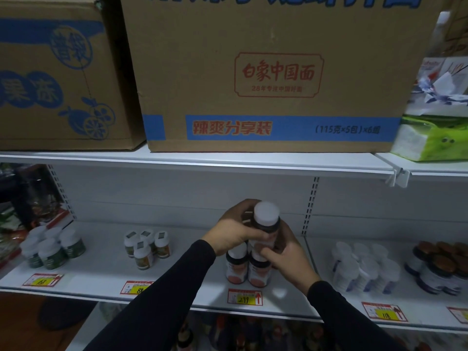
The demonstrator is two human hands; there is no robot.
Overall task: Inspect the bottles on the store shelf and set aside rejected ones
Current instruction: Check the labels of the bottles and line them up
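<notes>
1. Now, far left on the shelf, a cluster of green-label bottles stands untouched behind its price tag.
2. Next along, four small orange-label bottles sit upright, nobody near them.
3. And the left hand curls round the back of a dark bottle with a white cap, held up just above the shelf.
4. Under it, two matching bottles wait at the shelf front, above the 299 tag.
5. Over to the right hand: fingers and thumb pinch the lifted bottle's lower label, so both hands grasp it.
6. Further right, white bottles and brown-capped jars stand in their groups.
7. By my judgement this is mid-inspection: I see no set-aside pile, so most groups look still to check.
</notes>
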